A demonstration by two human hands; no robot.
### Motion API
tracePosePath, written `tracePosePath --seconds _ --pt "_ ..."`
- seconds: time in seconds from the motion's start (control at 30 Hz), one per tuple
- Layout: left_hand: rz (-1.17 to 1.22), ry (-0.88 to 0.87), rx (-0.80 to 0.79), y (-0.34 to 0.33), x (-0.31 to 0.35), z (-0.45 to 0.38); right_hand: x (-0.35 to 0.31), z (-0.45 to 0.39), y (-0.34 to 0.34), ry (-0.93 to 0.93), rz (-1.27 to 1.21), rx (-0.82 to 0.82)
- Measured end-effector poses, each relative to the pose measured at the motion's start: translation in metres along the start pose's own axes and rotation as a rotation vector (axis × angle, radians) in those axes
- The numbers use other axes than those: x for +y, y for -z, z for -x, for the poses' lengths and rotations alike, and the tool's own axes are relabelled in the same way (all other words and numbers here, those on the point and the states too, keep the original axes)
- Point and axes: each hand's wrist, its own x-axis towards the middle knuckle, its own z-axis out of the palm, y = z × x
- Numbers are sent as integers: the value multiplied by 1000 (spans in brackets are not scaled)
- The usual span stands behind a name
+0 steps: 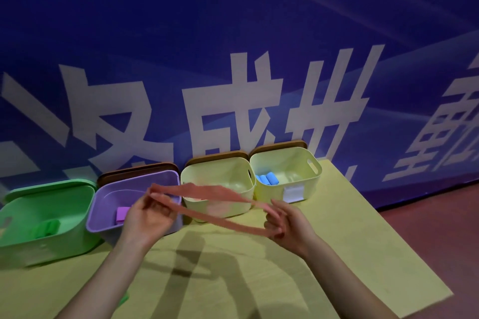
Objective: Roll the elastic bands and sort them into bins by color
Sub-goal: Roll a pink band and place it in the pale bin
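Nearest to us, above the smooth yellow-green tabletop [259, 280], our left hand [147, 217] and right hand [287, 228] hold a thin, flat, pink rubber elastic band [207, 191] in the air. Each hand pinches one end with curled fingers, so the loop is stretched into a long, narrow shape. Its long axis runs left to right, a little lower at the right end.

Behind it, four smooth plastic bins with rounded corners stand in one row: a green bin [51, 212] with a green roll, a purple bin [134, 186] with a purple roll, a pale yellow bin [220, 176], and a second pale yellow bin [293, 163] with blue rolls [267, 179].

Farthest is a blue banner [233, 33] with big white characters.
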Motion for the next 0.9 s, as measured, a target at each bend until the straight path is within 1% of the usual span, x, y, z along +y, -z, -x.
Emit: tracePosePath --seconds 0.07,0.1,0.2,0.27,0.33,0.4,0.43,0.5,0.67,0.77,0.83,0.9 --pt "-14 -8 -5 -3 -3 5 6 -3 4 28 256 71" --pt "-61 -13 -25 -7 -6 9 9 -6 10 36 310 105" --pt "-260 -16 -138 -26 -21 26 16 -13 27 26 387 229" --pt "-363 -9 -165 -32 -31 31 20 -15 34 22 451 357" --pt "-488 -41 -194 -35 -40 33 25 -17 38 76 504 506" --pt "-720 -60 -240 -38 -51 38 27 -17 36 168 536 590" --pt "-804 -71 -260 -37 -56 39 28 -16 31 210 556 587" --pt "-916 -100 -256 -39 -67 41 26 -15 15 274 586 522" --pt "-1047 -176 -232 -43 -79 39 20 -10 -38 422 625 231" --pt "-1125 -234 -241 -44 -78 37 19 -6 -60 536 653 113" --pt "-1141 -265 -248 -45 -76 37 21 -5 -66 609 663 70" --pt "-1139 -290 -250 -44 -74 39 23 -6 -69 646 670 72"
